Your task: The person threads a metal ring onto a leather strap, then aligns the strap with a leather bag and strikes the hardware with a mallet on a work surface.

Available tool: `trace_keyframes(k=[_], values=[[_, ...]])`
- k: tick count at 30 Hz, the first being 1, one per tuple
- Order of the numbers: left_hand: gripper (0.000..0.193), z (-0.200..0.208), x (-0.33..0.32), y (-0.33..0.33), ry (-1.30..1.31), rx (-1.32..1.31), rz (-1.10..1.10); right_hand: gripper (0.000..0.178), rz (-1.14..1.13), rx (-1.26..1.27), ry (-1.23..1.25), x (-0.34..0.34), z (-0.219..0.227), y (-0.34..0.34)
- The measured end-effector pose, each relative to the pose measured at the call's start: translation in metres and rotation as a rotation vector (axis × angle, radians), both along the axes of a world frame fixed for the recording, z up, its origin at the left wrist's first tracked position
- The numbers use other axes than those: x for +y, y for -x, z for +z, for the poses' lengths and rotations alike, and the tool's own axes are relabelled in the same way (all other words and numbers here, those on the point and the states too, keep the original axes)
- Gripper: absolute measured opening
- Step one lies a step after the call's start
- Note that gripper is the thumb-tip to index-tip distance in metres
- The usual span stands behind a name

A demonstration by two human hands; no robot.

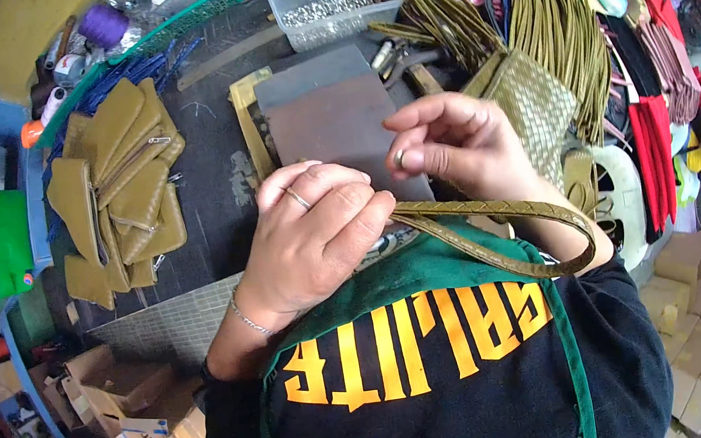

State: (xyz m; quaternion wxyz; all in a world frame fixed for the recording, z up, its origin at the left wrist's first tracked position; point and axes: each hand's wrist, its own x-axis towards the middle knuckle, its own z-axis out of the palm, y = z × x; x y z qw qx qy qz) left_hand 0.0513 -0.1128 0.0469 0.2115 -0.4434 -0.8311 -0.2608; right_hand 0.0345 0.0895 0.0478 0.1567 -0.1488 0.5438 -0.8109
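A dark worktop (199,65) spreads across the upper view, with a fan of long olive strips (562,32) draped at its right and a heap of olive pouches (126,183), some with zips showing, at its left. Between them lies a flat rectangular board (328,123), and beyond it stands a clear tub (288,30) filled with small shiny metal parts. Just this side of the board, the left hand (317,233) is closed around one end of an olive braided strap (483,207), which bends into a loop in front of the right forearm. The right hand (471,148) pinches a tiny round metal piece (398,158) between thumb and finger. As far as can be judged, the strap is made and doubled over, while the metal piece, apart from it, is not yet fitted; whether the gripped end already carries any fastening is hidden.
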Motion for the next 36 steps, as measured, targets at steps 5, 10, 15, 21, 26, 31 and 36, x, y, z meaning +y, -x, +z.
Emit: trace_keyframes(k=[5, 10, 15, 21, 26, 31, 36], values=[[0.021, 0.000, 0.004, -0.007, 0.036, 0.120, -0.044, 0.009, -0.062, -0.029, -0.125, -0.001, -0.005, -0.033], [0.020, 0.000, 0.003, -0.011, 0.019, 0.119, -0.094, 0.007, -0.092, 0.245, -0.237, -0.002, -0.010, -0.038], [0.020, -0.003, 0.002, -0.009, -0.050, 0.116, -0.125, 0.006, -0.058, 0.324, -0.290, 0.001, -0.009, -0.037], [0.016, -0.003, 0.004, -0.007, -0.059, 0.110, -0.137, 0.006, -0.043, 0.491, -0.310, 0.006, -0.009, -0.030], [0.022, 0.000, 0.005, -0.009, -0.078, 0.106, -0.114, 0.007, -0.049, 0.500, -0.304, 0.006, -0.012, -0.028], [0.024, -0.001, 0.007, -0.007, -0.117, 0.069, -0.133, 0.008, -0.007, 0.555, -0.350, 0.007, -0.015, -0.026], [0.019, -0.004, 0.004, -0.004, -0.084, 0.082, -0.149, 0.008, -0.060, 0.539, -0.358, 0.003, -0.018, -0.027]])
